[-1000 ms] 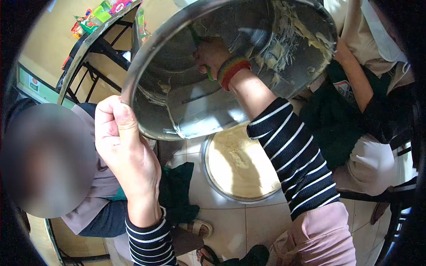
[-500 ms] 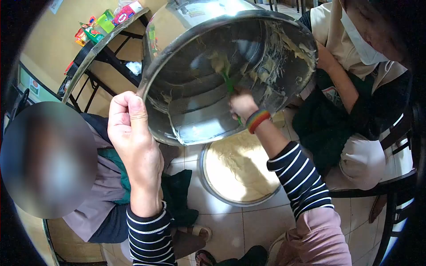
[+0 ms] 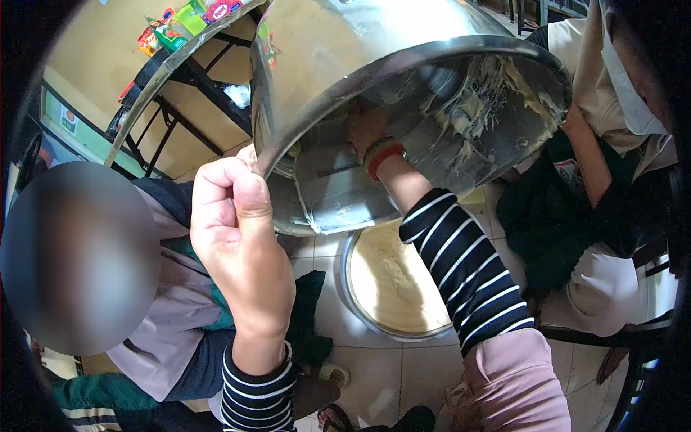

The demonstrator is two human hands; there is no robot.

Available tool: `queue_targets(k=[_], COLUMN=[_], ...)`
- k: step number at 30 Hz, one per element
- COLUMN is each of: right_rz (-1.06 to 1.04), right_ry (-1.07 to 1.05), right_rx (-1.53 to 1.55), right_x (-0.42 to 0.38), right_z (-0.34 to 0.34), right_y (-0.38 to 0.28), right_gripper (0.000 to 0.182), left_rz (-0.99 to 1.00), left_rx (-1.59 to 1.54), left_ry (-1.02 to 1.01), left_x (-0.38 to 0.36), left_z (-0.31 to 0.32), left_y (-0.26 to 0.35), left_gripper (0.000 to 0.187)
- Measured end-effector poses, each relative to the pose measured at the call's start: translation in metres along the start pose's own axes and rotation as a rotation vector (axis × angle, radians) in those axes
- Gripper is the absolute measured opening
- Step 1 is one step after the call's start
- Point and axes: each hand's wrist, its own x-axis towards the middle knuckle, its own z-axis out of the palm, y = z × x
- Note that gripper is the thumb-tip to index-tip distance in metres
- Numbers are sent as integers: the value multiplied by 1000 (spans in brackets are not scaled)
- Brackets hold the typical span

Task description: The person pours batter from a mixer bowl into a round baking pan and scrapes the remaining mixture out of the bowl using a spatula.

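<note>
A large metal pot (image 3: 324, 79) is tipped with its mouth facing down toward me, pale batter smeared inside, thickest at the right. Its left rim is pinched between the thumb and fingers of my left hand (image 3: 241, 205). Deep inside the pot is my right hand (image 3: 368, 129), its fingers in shadow; the green-handled tool seen earlier is hidden. A red and multicoloured band circles my right wrist. Below the pot, a round pan (image 3: 347, 277) holding smooth pale batter (image 3: 396, 284) rests on the tiled floor.
One person (image 3: 165, 309) sits close at the left. At the right, another person's arm (image 3: 586, 155) reaches to the pot's far side. A table (image 3: 173, 61) with colourful packets (image 3: 167, 32) stands at the upper left. A dark chair edge (image 3: 604, 337) curves at the lower right.
The pot has shifted right in view and its mouth has tilted further down. My right hand has gone deeper inside, and the green handle has dropped from sight. My left hand still grips the rim.
</note>
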Motion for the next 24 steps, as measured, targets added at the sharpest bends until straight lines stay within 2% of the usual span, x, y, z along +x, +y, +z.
queue_targets(k=[2, 5, 8, 10, 11, 14, 16, 20, 21, 23, 24], right_rz=[-13, -207, -430, 60, 61, -165, 50, 23, -128, -4, -11], right_ry=[55, -59, -26, -68, -67, -79, -76, -10, 98, 84, 83], right_rx=[136, -180, 3, 471, 467, 216, 464, 398, 246, 310, 303], right_x=[7, 26, 35, 11, 9, -4, -21, -28, -30, -62, -76], right_z=[-1, -16, -37, -58, -62, -73, -86, -106, -111, -131, -139], right_y=[8, 21, -9, -68, -75, -96, -110, -96, -87, -99, -94], right_gripper=[18, 19, 17, 15, 15, 14, 17, 22, 19, 21, 21], left_rz=[-3, -18, -25, -29, -38, -13, -9, -34, -40, 35, 38], left_rx=[-26, -33, -31, -6, 34, 12, 7, -86, -92, -169, -177], left_ry=[22, 18, 22, 27, 30, 29, 25, 39, 45, 89, 94], left_x=[-1, 0, 2, 2, 2, 2, 3, 8, 11, 16, 16], left_z=[2, 1, 2, 3, 3, 5, 4, 7, 8, 11, 11], left_y=[0, -2, -2, 0, 1, 1, 1, -2, -5, -12, -13], left_gripper=[12, 12, 11, 11, 11, 11, 11, 11, 11, 11, 11])
